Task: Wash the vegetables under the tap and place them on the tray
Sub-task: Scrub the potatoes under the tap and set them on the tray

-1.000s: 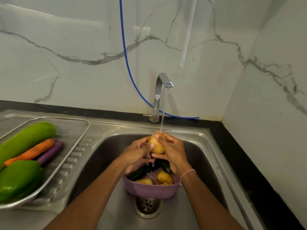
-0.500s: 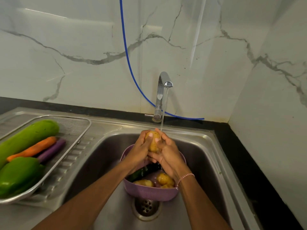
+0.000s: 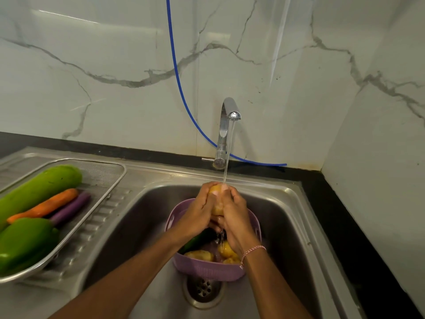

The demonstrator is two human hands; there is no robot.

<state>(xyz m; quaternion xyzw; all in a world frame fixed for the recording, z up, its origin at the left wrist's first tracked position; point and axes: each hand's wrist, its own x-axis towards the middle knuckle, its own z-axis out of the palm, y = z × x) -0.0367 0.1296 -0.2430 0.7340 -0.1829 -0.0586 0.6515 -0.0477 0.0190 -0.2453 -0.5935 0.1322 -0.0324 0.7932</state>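
A yellow potato [image 3: 216, 207] is clasped between my left hand [image 3: 197, 212] and my right hand [image 3: 234, 217], right under the stream from the chrome tap [image 3: 226, 125]. Both hands wrap it, so only its top and a strip of its side show. Below them a purple basket [image 3: 207, 270] sits in the sink and holds more potatoes [image 3: 226, 249] and a dark green vegetable [image 3: 195, 239]. On the drainboard to the left a metal mesh tray [image 3: 105, 173] carries a long green gourd [image 3: 39, 188], a carrot [image 3: 43, 206], a purple eggplant [image 3: 71, 209] and a green pepper [image 3: 25, 240].
The steel sink [image 3: 287, 217] has its drain [image 3: 202, 290] just in front of the basket. A blue hose [image 3: 177, 72] runs down the marble wall behind the tap. A black counter edge [image 3: 345, 226] borders the sink on the right, against a side wall.
My hands have closed more tightly around the potato and turned it in the water. The view has shifted slightly to the right.
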